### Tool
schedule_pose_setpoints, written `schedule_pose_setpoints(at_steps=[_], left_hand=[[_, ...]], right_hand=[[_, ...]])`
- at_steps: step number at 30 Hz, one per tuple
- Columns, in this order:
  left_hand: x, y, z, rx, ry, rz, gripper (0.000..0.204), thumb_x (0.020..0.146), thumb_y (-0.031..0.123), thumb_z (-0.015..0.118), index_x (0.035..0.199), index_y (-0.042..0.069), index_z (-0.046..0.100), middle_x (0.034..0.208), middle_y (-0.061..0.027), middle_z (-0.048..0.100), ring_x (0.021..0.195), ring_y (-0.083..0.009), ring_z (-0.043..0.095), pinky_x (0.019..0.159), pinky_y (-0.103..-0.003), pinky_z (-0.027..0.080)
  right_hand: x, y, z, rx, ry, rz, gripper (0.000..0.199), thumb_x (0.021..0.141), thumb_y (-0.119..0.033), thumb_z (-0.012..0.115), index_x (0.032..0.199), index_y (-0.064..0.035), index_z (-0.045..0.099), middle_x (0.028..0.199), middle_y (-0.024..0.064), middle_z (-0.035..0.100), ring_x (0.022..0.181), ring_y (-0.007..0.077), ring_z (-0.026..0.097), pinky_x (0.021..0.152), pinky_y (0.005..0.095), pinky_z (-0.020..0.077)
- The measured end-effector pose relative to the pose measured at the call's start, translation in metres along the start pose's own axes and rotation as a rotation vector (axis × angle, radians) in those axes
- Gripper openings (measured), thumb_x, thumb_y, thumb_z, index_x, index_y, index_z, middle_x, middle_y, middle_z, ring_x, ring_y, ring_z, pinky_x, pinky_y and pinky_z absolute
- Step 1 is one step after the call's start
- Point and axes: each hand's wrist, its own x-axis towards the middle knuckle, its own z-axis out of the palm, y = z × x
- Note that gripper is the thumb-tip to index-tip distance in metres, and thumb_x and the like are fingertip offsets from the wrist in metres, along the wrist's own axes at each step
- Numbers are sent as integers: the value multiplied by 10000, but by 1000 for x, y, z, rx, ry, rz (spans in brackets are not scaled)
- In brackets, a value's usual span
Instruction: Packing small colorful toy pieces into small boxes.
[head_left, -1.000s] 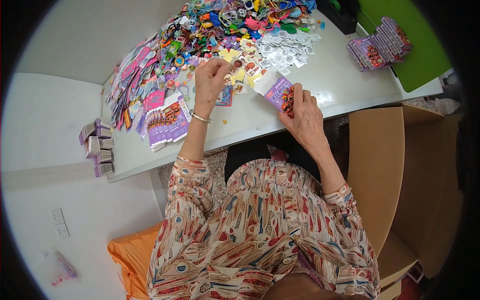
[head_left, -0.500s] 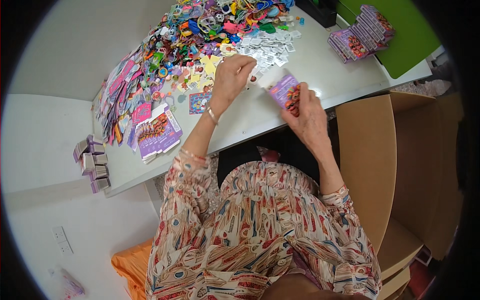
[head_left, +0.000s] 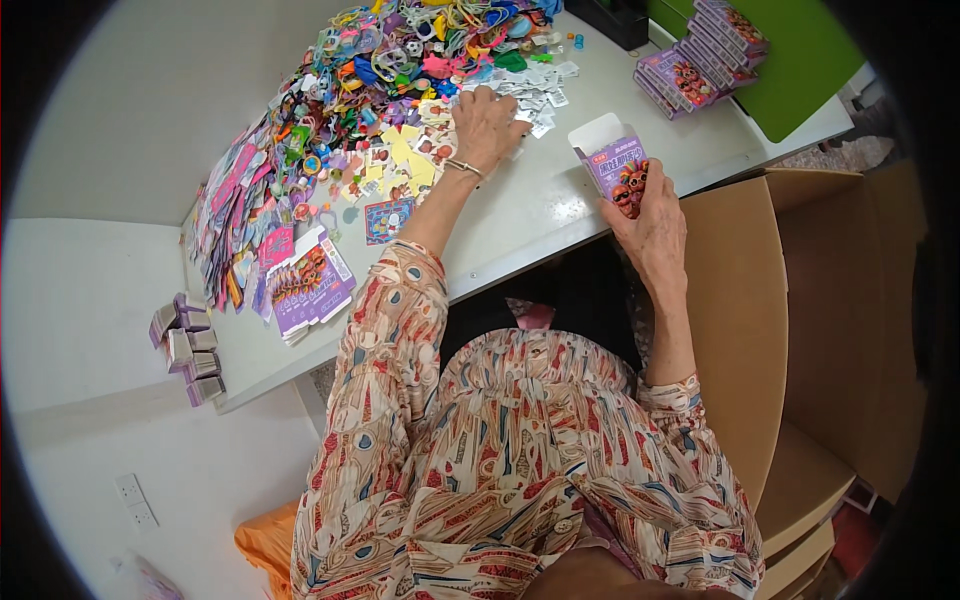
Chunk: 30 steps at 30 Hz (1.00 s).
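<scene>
A small purple card box (head_left: 620,175) with colourful printed figures is in my right hand (head_left: 652,228), closed around its lower right side. Its white top flap stands open, pointing up and left, and the inside is not visible. My left hand (head_left: 487,130) reaches over the near edge of a pile of small white slips (head_left: 545,95), fingers spread and bent down; its fingertips appear to touch them. Left of that hand lie yellow and white picture cards (head_left: 400,150). A blue patterned square card (head_left: 388,220) rests on the table beside my left wrist.
A heap of small colourful trinkets (head_left: 370,75) covers the back of the table (head_left: 540,235). Flat purple boxes (head_left: 310,285) lie at the left, near pink and grey packets (head_left: 235,205). Filled boxes (head_left: 700,65) are stacked back right. A large open carton (head_left: 735,330) stands at the right.
My left hand has gone from a closed, raised pose to reaching spread-fingered onto the white slips. My right hand has shifted right with the box, whose open flap now shows clearly.
</scene>
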Motion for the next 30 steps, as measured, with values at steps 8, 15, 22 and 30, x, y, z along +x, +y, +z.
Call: schedule_pose_setpoints(at_steps=[8, 15, 22, 30], left_hand=[[-2, -11, 16, -194, 69, -140, 229, 691, 284, 740, 854, 127, 700, 1098, -84, 580, 1050, -316, 464, 895, -443, 369], [1, -10, 15, -102, 64, -45, 166, 692, 257, 732, 812, 145, 706, 1110, -88, 579, 1057, -324, 469, 885, -449, 378], [8, -37, 26, -252, 82, -97, 160, 730, 168, 685, 884, 130, 688, 1008, -109, 613, 987, -336, 516, 811, -467, 422], [-2, -9, 24, -17, 294, 77, 204, 700, 230, 731, 808, 68, 670, 804, -96, 628, 846, -294, 576, 828, -415, 435]], right_hand=[[-1, 1, 2, -3, 11, -7, 653, 769, -282, 717, 1257, 13, 399, 1017, 262, 563, 939, 439, 569, 794, 498, 473], [-1, 2, 3, 3, 32, -9, 625, 765, -273, 710, 1231, 10, 404, 989, 253, 564, 921, 432, 571, 779, 498, 474], [-1, 4, 6, 8, 43, -35, 566, 761, -256, 701, 1178, -3, 412, 950, 240, 558, 889, 425, 571, 757, 500, 475], [-2, 6, 7, -18, 57, -29, 565, 756, -243, 701, 1179, -5, 412, 940, 233, 563, 882, 421, 578, 750, 495, 477]])
